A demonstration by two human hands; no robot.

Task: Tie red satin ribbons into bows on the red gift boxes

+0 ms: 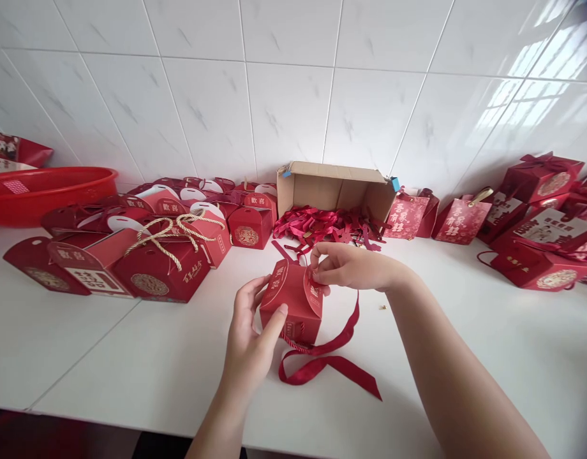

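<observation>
A small red gift box (293, 296) with curved closed flaps stands on the white table between my hands. My left hand (255, 322) grips its left side, the thumb lying on the front top edge. At the box's far right edge, my right hand (344, 268) has its fingers pinched together; what they hold is too small to make out. A red ribbon (334, 363) runs out from under the front of the box and curls on the table. Beside it, a twisted red cord (296, 346) shows along the box's front bottom edge.
A cardboard carton (334, 175) lies behind, with red ribbons (326, 226) spilling from it. Several red gift boxes (164, 274) stand at left, one tied with gold cord. A red basin (49, 185) is far left. More boxes (542, 261) and small bags (460, 220) stand at right.
</observation>
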